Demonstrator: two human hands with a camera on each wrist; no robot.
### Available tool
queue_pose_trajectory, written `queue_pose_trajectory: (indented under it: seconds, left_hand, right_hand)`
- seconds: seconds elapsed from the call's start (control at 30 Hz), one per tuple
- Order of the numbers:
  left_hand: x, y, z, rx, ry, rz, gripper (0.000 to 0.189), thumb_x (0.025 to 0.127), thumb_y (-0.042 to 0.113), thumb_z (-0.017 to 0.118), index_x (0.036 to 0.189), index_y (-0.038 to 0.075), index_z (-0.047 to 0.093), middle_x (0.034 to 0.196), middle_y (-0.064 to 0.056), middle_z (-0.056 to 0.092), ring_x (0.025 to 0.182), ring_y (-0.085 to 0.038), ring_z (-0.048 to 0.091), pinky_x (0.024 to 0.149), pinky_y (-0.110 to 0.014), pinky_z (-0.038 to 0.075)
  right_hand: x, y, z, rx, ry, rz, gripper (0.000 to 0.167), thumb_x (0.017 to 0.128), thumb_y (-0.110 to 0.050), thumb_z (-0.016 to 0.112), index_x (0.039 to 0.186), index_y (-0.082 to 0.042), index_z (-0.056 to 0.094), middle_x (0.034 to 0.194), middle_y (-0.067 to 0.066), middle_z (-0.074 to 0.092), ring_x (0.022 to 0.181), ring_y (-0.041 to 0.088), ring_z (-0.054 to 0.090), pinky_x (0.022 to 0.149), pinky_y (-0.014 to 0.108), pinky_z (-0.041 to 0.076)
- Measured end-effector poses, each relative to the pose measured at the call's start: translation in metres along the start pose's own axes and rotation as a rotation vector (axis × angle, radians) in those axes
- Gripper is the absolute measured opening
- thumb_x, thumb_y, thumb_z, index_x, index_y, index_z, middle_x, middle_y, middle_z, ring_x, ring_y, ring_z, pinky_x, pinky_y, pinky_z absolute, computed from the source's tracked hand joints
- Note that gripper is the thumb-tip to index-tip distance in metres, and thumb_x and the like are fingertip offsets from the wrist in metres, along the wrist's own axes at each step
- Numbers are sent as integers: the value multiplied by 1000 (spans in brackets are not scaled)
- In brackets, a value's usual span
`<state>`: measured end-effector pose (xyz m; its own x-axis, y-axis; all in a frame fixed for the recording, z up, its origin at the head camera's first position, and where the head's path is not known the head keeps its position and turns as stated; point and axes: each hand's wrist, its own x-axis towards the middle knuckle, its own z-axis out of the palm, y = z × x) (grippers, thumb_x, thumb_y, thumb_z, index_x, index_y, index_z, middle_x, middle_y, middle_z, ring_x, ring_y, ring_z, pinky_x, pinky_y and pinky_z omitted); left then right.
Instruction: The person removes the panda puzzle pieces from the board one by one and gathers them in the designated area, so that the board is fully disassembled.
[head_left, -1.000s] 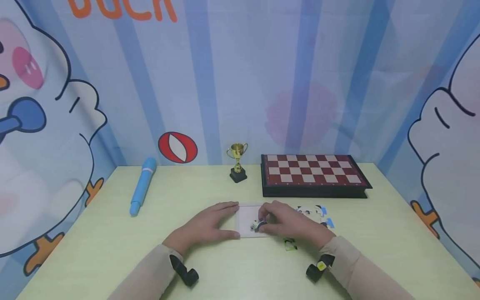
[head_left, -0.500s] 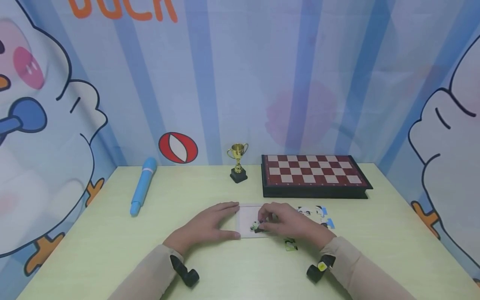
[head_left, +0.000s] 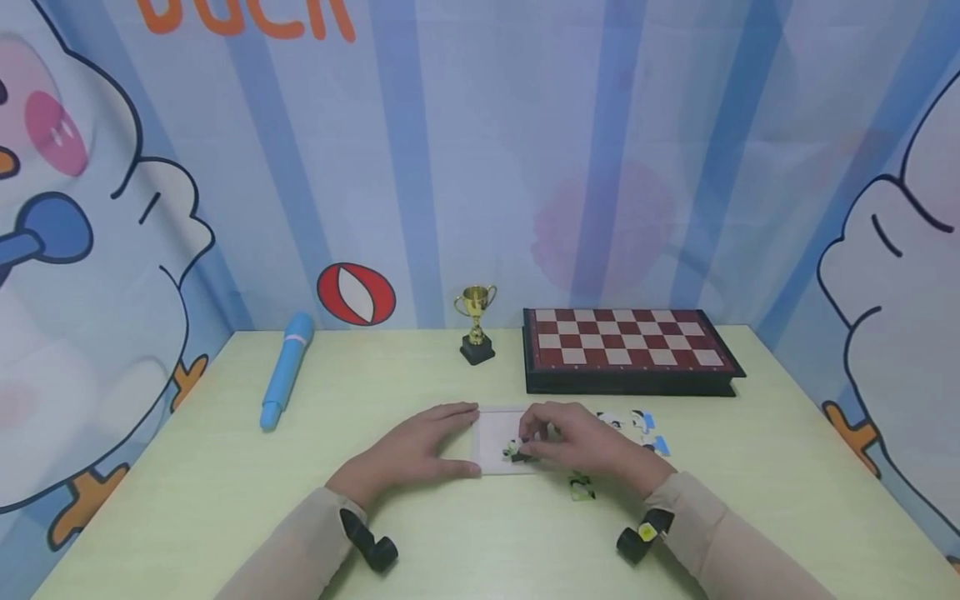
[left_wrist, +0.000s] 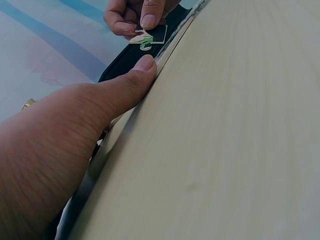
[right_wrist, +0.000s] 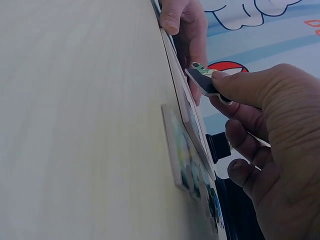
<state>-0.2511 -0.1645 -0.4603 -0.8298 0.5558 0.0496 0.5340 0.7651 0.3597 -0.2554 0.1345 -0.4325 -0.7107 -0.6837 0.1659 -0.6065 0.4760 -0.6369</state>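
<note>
A white puzzle tray (head_left: 491,425) lies flat on the table in the head view. At its left edge rests my left hand (head_left: 420,446), thumb and fingers spread and fairly straight against the near and far corners. My right hand (head_left: 573,437) is over the tray's right part and pinches a puzzle piece (head_left: 514,451) between thumb and fingers. The right wrist view shows that puzzle piece (right_wrist: 202,80) tilted and raised above the tray, dark with green and white. Loose panda puzzle pieces (head_left: 649,433) lie to the right, partly hidden by the right hand; another puzzle piece (head_left: 581,487) lies nearer.
Behind the tray stands a small gold trophy (head_left: 476,325) on a black base. A red and white checkered board box (head_left: 630,354) is at the back right. A blue toy microphone (head_left: 287,371) lies at the left. A printed curtain (head_left: 480,167) hangs behind the table.
The right hand has shifted very slightly to the right with the puzzle piece, whose angle has changed a little. My left hand stays at the tray's edge.
</note>
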Motion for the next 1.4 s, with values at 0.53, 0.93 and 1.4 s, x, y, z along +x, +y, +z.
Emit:
queue_pose_trajectory:
  seconds: [0.53,0.93,1.4]
  left_hand:
    - [0,0,1,4,-6,0,94,82,82,54,157,28,37,162,13,30,149,-14,28,120,-41,28]
    - [-1,2,-1,-2,-8,-12,93,82,81,55,157,29,37,161,15,30,149,-13,27,120,-41,29]
    - [-1,0,0,-7,-1,-3,93,82,82,54,157,29,37,161,13,31,149,-13,27,120,-41,28]
  right_hand:
    - [-20,13,-14,-21,83,31,11,94,-32,73,102,-28,66,92,-17,66,82,8,59,70,27,50]
    - [-43,28,-30,-45,146,51,12,93,-33,74,101,-27,67,91,-15,65,80,10,57,66,25,48]
    - [-76,35,-43,-66,167,166,11,90,-34,77,94,-31,67,86,-17,67,77,9,58,66,24,47]
